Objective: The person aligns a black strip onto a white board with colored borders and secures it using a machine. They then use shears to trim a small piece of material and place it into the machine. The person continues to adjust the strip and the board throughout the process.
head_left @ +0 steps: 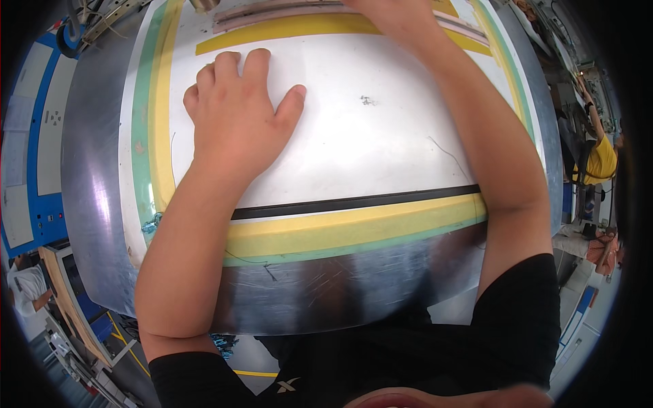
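Observation:
My left hand (238, 112) lies palm down on a white board (340, 129), fingers spread, holding nothing. Its fingertips stop just short of a yellow strip (292, 26) that runs across the far part of the board. Beside that strip lie long pinkish strips (272, 10). My right hand (394, 17) reaches over these strips at the top edge of the picture; its fingers are cut off there, so what they hold or touch cannot be seen. A black strip (354, 203) crosses the board's near side, passing under my left forearm.
Yellow tape (354, 221) and green tape (144, 136) border the board on a shiny metal table (95, 183). A metal cylinder (204, 4) shows at the top. Left stands a blue-framed panel (51, 136). Far right is a person in yellow (598, 162); another in white (28, 285) is far left.

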The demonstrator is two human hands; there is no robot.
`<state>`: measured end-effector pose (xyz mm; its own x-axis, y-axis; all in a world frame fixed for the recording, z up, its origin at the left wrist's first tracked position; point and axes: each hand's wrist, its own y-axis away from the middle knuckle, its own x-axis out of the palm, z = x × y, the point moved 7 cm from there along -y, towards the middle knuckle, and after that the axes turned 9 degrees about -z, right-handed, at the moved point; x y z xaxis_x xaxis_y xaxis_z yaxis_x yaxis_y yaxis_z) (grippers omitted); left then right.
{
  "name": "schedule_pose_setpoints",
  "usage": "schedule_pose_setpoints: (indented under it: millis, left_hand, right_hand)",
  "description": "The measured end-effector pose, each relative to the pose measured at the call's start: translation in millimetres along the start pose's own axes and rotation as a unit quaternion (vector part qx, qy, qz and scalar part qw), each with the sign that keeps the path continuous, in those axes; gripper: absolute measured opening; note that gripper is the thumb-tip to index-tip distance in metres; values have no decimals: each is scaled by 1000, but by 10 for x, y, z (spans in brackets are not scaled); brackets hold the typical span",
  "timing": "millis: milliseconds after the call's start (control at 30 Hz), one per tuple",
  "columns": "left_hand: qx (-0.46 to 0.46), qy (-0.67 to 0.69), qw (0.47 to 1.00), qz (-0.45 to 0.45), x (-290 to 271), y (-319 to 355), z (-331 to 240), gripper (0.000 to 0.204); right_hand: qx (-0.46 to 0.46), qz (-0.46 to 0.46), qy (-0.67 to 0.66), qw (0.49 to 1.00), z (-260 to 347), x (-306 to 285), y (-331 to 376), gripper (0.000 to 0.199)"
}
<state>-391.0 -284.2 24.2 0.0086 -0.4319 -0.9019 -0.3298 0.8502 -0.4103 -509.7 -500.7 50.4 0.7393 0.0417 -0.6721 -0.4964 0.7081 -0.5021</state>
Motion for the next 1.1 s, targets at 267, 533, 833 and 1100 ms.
schedule_pose_setpoints:
  millis: [267,533,833,1100]
  left_hand:
    - [-2,1,1000,-2,0,-9,2,57]
    - [2,6,1000,-9,4,-15,1,57]
    - [-3,5,1000,2,8,-7,11,58]
    - [-5,9,1000,4,-6,-5,19,58]
  right_hand:
    - [10,15,-12,1000,44,52,-16,32]
    - [16,1,-29,999,7,-2,-31,31]
    - [50,174,-55,982,27,-90,85,28]
    - [-17,240,-120,963,120,-13,149,34]
